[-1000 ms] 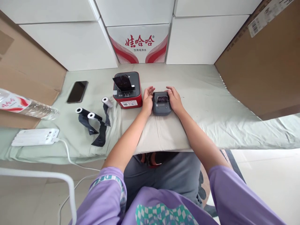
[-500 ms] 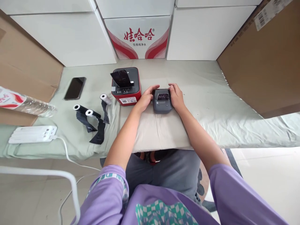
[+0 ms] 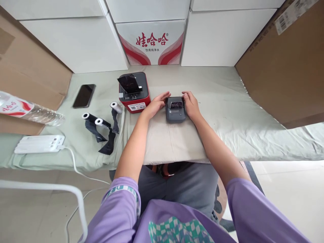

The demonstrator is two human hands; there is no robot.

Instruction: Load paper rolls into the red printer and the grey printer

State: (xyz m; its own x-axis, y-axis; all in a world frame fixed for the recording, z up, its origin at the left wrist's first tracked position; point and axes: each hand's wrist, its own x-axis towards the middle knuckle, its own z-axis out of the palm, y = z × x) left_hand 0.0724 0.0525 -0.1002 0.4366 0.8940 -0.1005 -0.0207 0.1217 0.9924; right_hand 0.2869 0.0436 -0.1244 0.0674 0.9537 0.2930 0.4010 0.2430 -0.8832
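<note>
— Looking down, what do we have between our hands?

— We have a small grey printer point(image 3: 175, 110) lying flat on the cloth-covered tabletop point(image 3: 227, 111), straight ahead of us near the middle. Our left hand point(image 3: 157, 104) lies against its left edge, fingers stretched out and loose, tips reaching the top left corner. Our right hand point(image 3: 191, 104) cups the right edge, fingers curled over the upper right corner. Neither hand grips it off the cloth; both simply press on its sides. A dark glossy strip shows in the slot on top of it.

— And what do we see beside it?

— Just to the left stands a red printer point(image 3: 134, 92) with a black top, its dark flap tilted up; our left hand is near it but apart. Further left lie three paper rolls point(image 3: 101, 122) with white cores and black strips trailing toward us. Beyond them a black phone point(image 3: 84, 96) rests face up. At the left edge we see a white power strip point(image 3: 39, 144) with its cable hanging off, and a water bottle point(image 3: 27, 113) on its side.

— Behind?

— White cartons point(image 3: 152, 42), one printed in red, and brown cardboard point(image 3: 286, 67) on our right.
</note>
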